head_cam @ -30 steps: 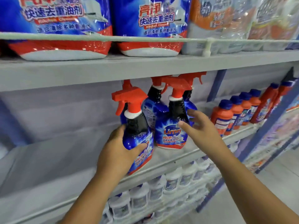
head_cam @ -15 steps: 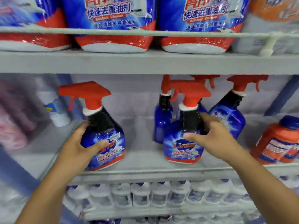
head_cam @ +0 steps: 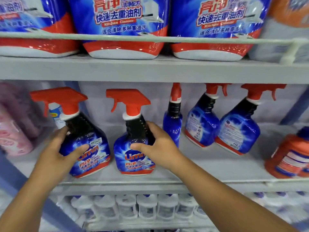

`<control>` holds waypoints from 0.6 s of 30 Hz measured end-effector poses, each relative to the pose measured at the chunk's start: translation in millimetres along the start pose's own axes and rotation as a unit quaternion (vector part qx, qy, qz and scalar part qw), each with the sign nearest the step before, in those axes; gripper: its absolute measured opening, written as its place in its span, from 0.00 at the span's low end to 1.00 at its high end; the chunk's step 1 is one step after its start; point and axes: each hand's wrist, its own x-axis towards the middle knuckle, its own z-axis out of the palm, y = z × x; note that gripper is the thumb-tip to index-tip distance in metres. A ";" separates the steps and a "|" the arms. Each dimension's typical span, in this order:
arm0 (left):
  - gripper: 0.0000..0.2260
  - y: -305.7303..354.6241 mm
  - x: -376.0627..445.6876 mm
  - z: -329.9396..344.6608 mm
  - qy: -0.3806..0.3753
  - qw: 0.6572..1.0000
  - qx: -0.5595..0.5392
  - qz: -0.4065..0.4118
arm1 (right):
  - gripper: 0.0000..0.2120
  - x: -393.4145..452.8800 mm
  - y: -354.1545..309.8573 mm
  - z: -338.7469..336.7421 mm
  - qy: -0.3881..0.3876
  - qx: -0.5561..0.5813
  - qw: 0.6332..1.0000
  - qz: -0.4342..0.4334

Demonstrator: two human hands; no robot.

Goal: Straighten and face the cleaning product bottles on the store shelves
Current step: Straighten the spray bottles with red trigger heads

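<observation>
- The grey middle shelf runs under both hands, its front lip just below the fingers.
- Three big blue-and-red refill jugs stand on the shelf above the fingers, labels forward.
- The left hand wraps the left spray bottle: thumb across the front label, fingers curled behind its left shoulder. The bottle leans right, base on the shelf near the front edge.
- The right hand grips the second spray bottle, thumb on the front above the logo, fingers round the dark neck. It stands upright, label forward, just beside the first.
- Right of these fingers and further back, three more spray bottles stand turned away or side-on.
- An orange bottle sits far right.
- Small white bottles line the shelf below the wrists.
</observation>
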 end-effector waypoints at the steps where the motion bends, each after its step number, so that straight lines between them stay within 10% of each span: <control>1: 0.30 -1.8 -7.3 4.4 0.065 0.998 0.000 -0.005 | 0.29 -2.1 1.7 -1.4 -0.006 0.008 1.000 0.001; 5: 0.17 53.8 -59.8 46.7 0.193 0.973 -0.111 0.051 | 0.21 -23.7 12.4 -41.7 0.019 0.038 0.999 0.024; 13: 0.07 181.9 -90.6 158.6 -0.030 0.957 -0.171 0.231 | 0.07 -62.3 80.6 -210.8 0.411 -0.062 0.908 0.044; 18: 0.20 232.2 -52.4 246.8 -0.101 0.973 -0.152 0.140 | 0.25 -35.3 104.3 -241.3 0.277 -0.097 0.945 0.144</control>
